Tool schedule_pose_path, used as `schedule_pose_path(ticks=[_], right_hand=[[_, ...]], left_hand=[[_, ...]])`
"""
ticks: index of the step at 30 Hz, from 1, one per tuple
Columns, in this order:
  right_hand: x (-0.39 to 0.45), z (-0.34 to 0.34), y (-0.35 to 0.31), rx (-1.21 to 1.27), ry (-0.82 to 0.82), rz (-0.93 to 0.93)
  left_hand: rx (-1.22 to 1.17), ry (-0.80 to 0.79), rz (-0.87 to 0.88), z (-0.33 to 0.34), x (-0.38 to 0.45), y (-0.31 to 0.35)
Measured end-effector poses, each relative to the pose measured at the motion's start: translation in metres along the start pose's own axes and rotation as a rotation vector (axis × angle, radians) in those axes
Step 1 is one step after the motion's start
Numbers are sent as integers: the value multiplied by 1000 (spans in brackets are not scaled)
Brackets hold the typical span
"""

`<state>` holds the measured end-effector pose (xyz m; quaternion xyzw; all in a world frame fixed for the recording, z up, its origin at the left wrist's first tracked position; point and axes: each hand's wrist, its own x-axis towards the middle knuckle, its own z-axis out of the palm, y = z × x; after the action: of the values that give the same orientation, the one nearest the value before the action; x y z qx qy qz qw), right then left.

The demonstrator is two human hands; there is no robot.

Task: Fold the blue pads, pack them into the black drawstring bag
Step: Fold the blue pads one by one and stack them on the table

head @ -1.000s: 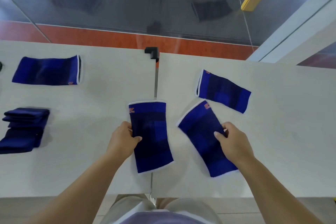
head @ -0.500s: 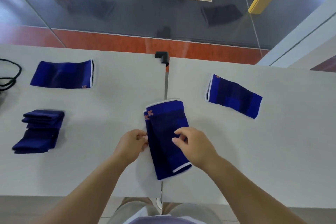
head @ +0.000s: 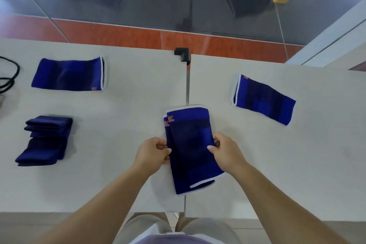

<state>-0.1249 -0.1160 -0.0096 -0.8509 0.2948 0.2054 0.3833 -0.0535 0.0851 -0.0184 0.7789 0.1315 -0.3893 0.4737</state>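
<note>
Two blue pads lie stacked one on the other [head: 191, 144] across the seam between the two white tables, the top one slightly offset to the right. My left hand [head: 153, 152] pinches the stack's left edge and my right hand [head: 223, 150] grips its right edge. A single flat blue pad [head: 263, 99] lies to the right, another flat one [head: 68, 74] at the far left. Folded blue pads [head: 44, 140] sit in a pile at the left. Only a black cord [head: 9, 77] at the left edge shows; the bag itself is out of view.
The two white tables [head: 122, 109] meet at a narrow gap with a black corner clip [head: 182, 54] at the far end. Beyond the far edge is a glass pane and a floor below. The near table edge runs just above my lap.
My right hand carried the right-hand pad over and laid it on the pad under my left hand. Both hands now hold the stack's side edges.
</note>
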Motion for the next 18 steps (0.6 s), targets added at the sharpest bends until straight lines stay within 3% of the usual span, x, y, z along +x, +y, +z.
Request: schedule_pose_path(ticks=[9, 18], right_hand=[[-23, 6, 15, 231, -101, 40], [-31, 31, 2, 168, -25, -34]], left_hand=[[-24, -1, 5, 2, -4, 3], [-21, -34, -12, -1, -5, 5]])
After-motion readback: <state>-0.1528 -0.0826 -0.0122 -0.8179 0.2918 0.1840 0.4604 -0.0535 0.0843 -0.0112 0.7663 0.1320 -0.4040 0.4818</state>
